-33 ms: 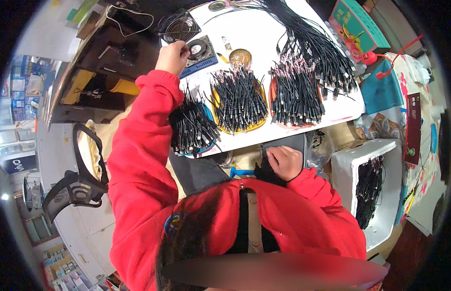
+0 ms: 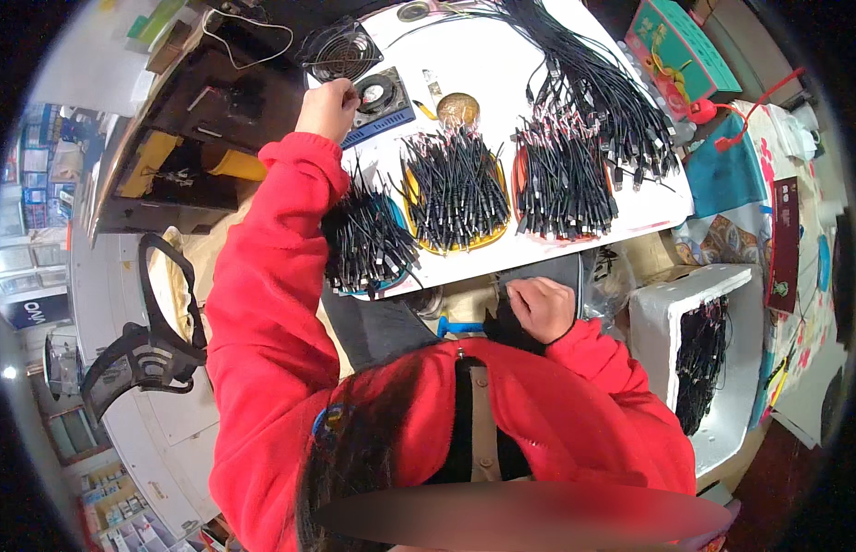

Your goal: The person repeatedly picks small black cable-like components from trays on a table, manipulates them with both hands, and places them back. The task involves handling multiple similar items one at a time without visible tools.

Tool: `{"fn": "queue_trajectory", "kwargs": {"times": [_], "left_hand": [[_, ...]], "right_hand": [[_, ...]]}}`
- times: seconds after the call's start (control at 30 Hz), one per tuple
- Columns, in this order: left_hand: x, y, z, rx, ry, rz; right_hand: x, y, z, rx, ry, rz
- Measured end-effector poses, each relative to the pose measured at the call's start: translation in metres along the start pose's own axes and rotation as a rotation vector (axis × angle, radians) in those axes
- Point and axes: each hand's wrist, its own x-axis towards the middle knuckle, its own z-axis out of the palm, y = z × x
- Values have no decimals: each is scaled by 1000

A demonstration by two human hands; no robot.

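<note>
Movement since the earlier frame is amounting to a slight change at the round black part point(image 2: 374, 95), its middle now showing paler; both hands are keeping nearly the same positions. Left hand point(image 2: 327, 109) is hovering or resting at the left edge of the white tabletop point(image 2: 488, 51), fingers curling inward; whether they are pinching anything cannot be told. Directly beside its fingertips, the blue-sided box point(image 2: 389, 122) is sitting near the far left corner, bearing that round part. Behind it, a fan grille point(image 2: 340, 57) is standing at that corner. A round dish point(image 2: 458, 109) is lying right of the box. Along the near edge, from left to right, a blue tray point(image 2: 396, 212), a yellow tray point(image 2: 506, 195) and a red tray point(image 2: 518, 171) are carrying black cables point(image 2: 455, 189). Right hand point(image 2: 542, 309) is staying below the near edge, fingers bending loosely together; its grip cannot be told.
</note>
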Motion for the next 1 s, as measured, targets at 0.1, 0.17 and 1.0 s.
{"fn": "queue_trajectory", "kwargs": {"times": [0.1, 0.17, 1.0], "left_hand": [[1, -12, 9, 15, -23, -50], [4, -16, 14, 24, -4, -25], [18, 3, 3, 154, -77, -23]], "right_hand": [[2, -2, 0, 11, 13, 6], [2, -2, 0, 12, 6, 3], [-4, 1, -2, -44, -7, 8]]}}
